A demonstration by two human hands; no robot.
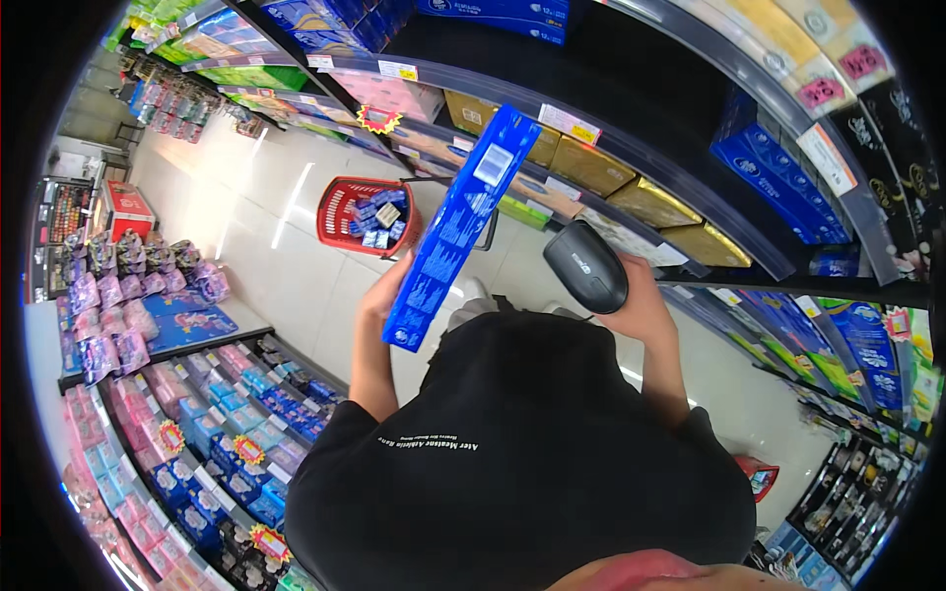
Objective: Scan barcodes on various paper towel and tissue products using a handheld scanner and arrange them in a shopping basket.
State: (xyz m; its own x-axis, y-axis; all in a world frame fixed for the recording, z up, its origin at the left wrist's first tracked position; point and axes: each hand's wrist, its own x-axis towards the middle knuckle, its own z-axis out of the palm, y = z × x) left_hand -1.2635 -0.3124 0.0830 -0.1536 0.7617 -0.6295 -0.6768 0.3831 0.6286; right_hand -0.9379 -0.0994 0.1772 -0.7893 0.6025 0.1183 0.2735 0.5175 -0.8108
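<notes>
My left hand (384, 292) holds a long blue package of paper tissues (462, 229) by its lower left side. The side of the package that faces up bears a barcode and print. In my right hand (639, 299) is a black handheld barcode scanner (586, 266), its head pointing away from me, towards the shelf. The scanner is to the right of the package, and the two do not touch. My fingers under both things are mostly hidden.
Shelves (665, 221) with gold, blue and pink tissue packs curve across the front and right. A red shopping basket (329, 214) with small blue packs stands on the tiled floor (295, 295). At the left are lower shelves (267, 332) of small packs and a red box (127, 209).
</notes>
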